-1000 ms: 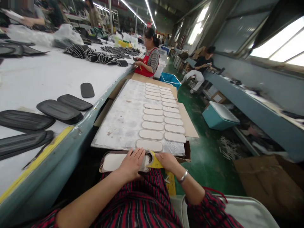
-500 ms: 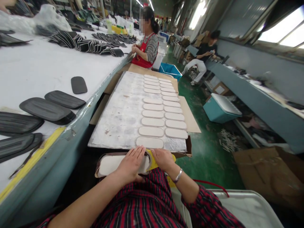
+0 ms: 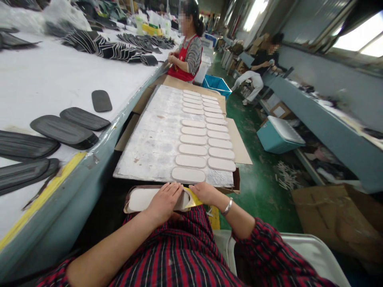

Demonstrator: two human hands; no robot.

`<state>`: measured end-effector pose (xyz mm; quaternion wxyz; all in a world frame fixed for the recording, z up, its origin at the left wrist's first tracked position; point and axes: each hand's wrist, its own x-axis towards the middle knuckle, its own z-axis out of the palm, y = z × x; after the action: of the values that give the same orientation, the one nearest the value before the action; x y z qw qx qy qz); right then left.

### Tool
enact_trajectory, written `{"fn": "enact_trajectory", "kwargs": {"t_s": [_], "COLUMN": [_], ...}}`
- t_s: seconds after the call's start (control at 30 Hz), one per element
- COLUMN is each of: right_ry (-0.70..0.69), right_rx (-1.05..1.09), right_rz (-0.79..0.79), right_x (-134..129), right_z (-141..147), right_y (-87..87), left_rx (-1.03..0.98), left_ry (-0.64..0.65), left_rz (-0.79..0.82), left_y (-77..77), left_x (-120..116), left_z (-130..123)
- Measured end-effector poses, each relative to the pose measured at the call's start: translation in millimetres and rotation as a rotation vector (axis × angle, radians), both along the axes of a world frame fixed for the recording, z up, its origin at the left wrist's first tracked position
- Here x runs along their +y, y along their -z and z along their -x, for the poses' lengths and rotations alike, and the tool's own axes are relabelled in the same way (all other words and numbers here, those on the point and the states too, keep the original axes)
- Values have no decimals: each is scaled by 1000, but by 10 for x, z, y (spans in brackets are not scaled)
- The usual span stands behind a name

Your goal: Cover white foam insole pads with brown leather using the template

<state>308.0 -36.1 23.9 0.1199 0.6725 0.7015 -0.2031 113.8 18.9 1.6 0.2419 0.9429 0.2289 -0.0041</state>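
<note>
A long white panel with rounded ends and a brown rim (image 3: 141, 199) lies across my lap. My left hand (image 3: 164, 201) grips it, fingers stretched together over the top and thumb at the near side. At the panel's right end, my right hand (image 3: 206, 193) pinches a thin yellow sheet (image 3: 191, 198) with a rounded cut-out edge. Part of that sheet is hidden by the fingers. Just ahead, white oval pieces (image 3: 188, 174) lie in two columns on a whitish, stained board (image 3: 143, 155).
A white-topped table (image 3: 68, 79) on the left bears black oval pieces (image 3: 64, 131) in stacks. A person in a red apron (image 3: 187, 59) stands beyond the board; another person (image 3: 254, 71) sits at right. A teal box (image 3: 279, 135) and a cardboard box (image 3: 329, 215) stand on the floor.
My right hand has drawn slightly leftward and up, and the yellow sheet now looks folded or lifted at the panel's right end. My left hand stays on the panel. The view has shifted slightly.
</note>
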Motion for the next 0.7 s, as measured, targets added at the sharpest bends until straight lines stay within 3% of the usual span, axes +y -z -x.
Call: {"fn": "enact_trajectory", "kwargs": {"t_s": [0.13,0.3,0.7], "right_ry": [64,210,348], "right_rx": [-7,-39,-69], "right_rz": [-103,-248,-308], "right_x": [-184,-464,-420], "right_z": [-63,182,375], "right_y": [-5,131,130], "left_rx": [59,101,35], "left_ry": [27,32,-54], "left_rz": [21,37,-69], "left_y": [-103,-179,-104], "left_x": [61,115,-77], "left_z": [25,-7,-113]}}
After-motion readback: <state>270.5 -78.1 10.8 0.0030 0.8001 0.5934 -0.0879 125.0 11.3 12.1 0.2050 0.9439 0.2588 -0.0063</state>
